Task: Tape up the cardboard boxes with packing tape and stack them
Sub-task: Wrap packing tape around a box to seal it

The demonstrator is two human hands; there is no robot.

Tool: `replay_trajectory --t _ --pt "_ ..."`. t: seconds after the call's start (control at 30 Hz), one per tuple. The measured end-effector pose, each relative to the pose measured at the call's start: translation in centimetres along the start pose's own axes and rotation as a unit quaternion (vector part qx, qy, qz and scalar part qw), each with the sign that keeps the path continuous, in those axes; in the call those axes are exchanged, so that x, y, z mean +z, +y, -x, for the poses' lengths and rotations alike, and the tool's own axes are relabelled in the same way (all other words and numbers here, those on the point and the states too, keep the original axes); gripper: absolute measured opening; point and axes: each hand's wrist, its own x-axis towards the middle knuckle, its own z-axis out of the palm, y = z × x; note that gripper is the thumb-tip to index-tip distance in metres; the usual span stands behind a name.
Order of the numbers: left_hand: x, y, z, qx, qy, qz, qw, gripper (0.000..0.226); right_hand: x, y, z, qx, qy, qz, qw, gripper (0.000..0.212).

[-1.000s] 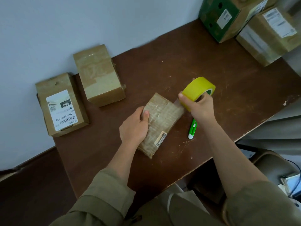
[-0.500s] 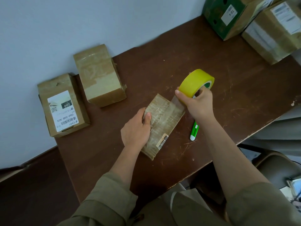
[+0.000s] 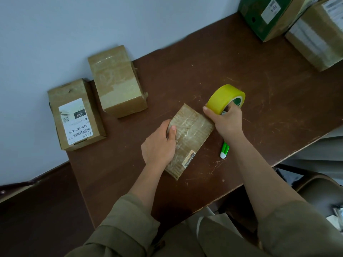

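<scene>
A small flat cardboard box (image 3: 191, 140) lies on the brown table (image 3: 259, 93), its top glossy with clear tape. My left hand (image 3: 159, 145) holds its left edge, thumb pressed on top. My right hand (image 3: 227, 121) grips a yellow roll of packing tape (image 3: 223, 98) just past the box's far right corner, with a short strip running from the roll down to the box. Two taped boxes stand at the left: one plain (image 3: 117, 80), one with a white label (image 3: 75, 115).
A green and white pen-like tool (image 3: 224, 150) lies on the table under my right wrist. A green box (image 3: 265, 17) and a larger brown box (image 3: 317, 34) sit at the far right corner. The wall runs along the table's far edge. A chair (image 3: 319, 193) stands at the right.
My right hand has lifted the tape roll slightly up and away from the box, drawing the strip out. My left hand keeps its hold on the box.
</scene>
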Motion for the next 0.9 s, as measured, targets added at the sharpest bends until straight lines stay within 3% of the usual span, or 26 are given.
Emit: replay_trajectory --t 0.1,0.23,0.4,0.6,0.73,0.9 --pt "0.5 0.3 0.4 0.016 0.029 -0.014 0.999 0.034 0.5 0.4 0.4 -0.003 0.0 0.014 1.0 0.055" --pt "1.8 0.1 1.1 0.069 0.093 -0.066 0.991 0.056 1.0 0.9 0.6 0.009 0.004 0.031 0.999 0.064" --pt "3.7 2.0 0.9 0.139 0.134 -0.175 0.965 0.056 0.9 0.7 0.6 0.004 -0.011 0.08 0.997 0.053" --pt "4.6 3.0 0.9 0.109 0.133 -0.177 0.969 0.066 1.0 0.7 0.9 0.017 -0.01 0.083 0.996 0.05" --pt "4.6 6.0 -0.6 -0.039 0.119 -0.14 0.982 0.075 1.2 0.2 0.9 0.001 -0.004 0.086 0.996 0.049" --pt "4.8 7.6 -1.5 -0.111 0.098 -0.13 0.98 0.079 0.9 0.2 1.2 0.017 0.012 0.076 0.997 0.052"
